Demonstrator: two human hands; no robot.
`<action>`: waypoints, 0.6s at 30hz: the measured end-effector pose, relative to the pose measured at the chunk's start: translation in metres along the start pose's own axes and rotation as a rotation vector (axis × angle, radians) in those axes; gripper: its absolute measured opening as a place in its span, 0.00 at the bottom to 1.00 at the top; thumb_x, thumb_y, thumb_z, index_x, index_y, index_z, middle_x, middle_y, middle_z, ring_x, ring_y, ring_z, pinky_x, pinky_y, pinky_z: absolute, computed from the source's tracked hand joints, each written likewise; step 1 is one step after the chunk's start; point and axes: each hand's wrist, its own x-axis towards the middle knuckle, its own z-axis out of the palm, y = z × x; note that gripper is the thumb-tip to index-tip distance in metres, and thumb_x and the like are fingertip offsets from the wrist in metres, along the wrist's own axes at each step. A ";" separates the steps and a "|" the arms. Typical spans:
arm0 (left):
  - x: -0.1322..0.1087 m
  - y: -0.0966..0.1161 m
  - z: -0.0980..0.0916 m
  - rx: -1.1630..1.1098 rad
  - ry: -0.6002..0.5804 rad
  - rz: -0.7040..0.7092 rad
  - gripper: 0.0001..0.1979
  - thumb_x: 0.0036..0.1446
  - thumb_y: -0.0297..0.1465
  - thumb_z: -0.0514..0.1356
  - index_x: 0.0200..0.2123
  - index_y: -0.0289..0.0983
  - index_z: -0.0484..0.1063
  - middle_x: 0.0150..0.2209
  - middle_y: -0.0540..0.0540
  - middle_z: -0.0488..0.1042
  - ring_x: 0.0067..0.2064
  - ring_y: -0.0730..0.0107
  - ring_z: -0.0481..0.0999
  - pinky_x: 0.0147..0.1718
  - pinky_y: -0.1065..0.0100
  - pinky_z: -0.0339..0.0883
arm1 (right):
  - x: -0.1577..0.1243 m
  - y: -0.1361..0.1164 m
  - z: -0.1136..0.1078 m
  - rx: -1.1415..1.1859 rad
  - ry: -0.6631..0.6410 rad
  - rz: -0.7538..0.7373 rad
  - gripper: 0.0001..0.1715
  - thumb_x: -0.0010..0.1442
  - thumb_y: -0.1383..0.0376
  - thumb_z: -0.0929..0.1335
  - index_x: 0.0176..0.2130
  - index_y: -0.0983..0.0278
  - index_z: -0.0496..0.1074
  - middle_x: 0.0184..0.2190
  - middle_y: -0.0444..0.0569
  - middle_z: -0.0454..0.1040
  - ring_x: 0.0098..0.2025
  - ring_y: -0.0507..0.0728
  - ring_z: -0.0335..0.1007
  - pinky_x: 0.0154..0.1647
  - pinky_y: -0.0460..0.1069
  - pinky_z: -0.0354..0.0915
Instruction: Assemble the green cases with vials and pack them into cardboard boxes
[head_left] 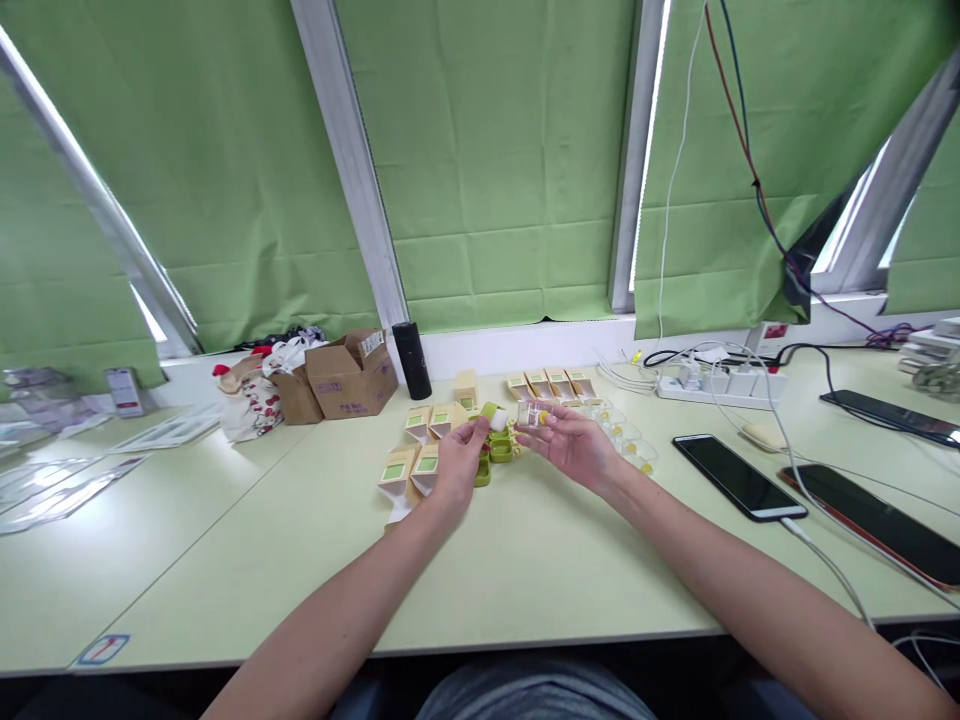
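My left hand pinches a small green-and-white piece over the table. Close to its right, my right hand holds a small clear plastic container with a bit of yellow on it. The two pieces are a short gap apart. Beneath them lie small green trays, partly hidden by my left hand. Cream boxes with green windows stand left of my left hand. More clear containers with yellow bits are lined up beyond my right hand.
Further cream boxes stand at the back. A cardboard box, a black cylinder and a printed bag are at back left. Right are a charging phone, another dark device, a power strip and loose cables.
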 end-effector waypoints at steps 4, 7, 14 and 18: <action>0.000 -0.001 0.000 -0.003 -0.006 -0.002 0.34 0.46 0.63 0.73 0.33 0.35 0.82 0.34 0.43 0.80 0.32 0.69 0.73 0.35 0.68 0.67 | 0.000 0.012 -0.003 0.035 0.031 -0.009 0.23 0.49 0.63 0.80 0.46 0.59 0.79 0.40 0.48 0.85 0.52 0.64 0.85 0.69 0.65 0.69; 0.000 -0.002 0.000 0.005 -0.014 0.002 0.34 0.47 0.63 0.73 0.35 0.35 0.83 0.36 0.42 0.81 0.32 0.70 0.72 0.35 0.68 0.67 | -0.001 0.017 -0.006 0.022 0.061 -0.028 0.25 0.49 0.61 0.83 0.46 0.58 0.78 0.41 0.47 0.85 0.51 0.63 0.85 0.68 0.65 0.70; -0.002 -0.001 -0.001 0.037 -0.009 -0.009 0.34 0.47 0.63 0.72 0.33 0.35 0.83 0.33 0.43 0.79 0.31 0.70 0.71 0.31 0.69 0.62 | -0.002 0.028 -0.010 -0.041 0.137 -0.116 0.31 0.46 0.55 0.86 0.45 0.57 0.76 0.38 0.46 0.84 0.45 0.62 0.84 0.55 0.63 0.79; -0.003 0.000 -0.001 0.046 -0.002 0.006 0.34 0.46 0.63 0.73 0.34 0.35 0.83 0.33 0.42 0.80 0.31 0.70 0.72 0.32 0.69 0.64 | -0.003 0.031 -0.009 -0.040 0.171 -0.143 0.33 0.45 0.54 0.87 0.44 0.58 0.75 0.38 0.46 0.84 0.43 0.60 0.83 0.51 0.59 0.80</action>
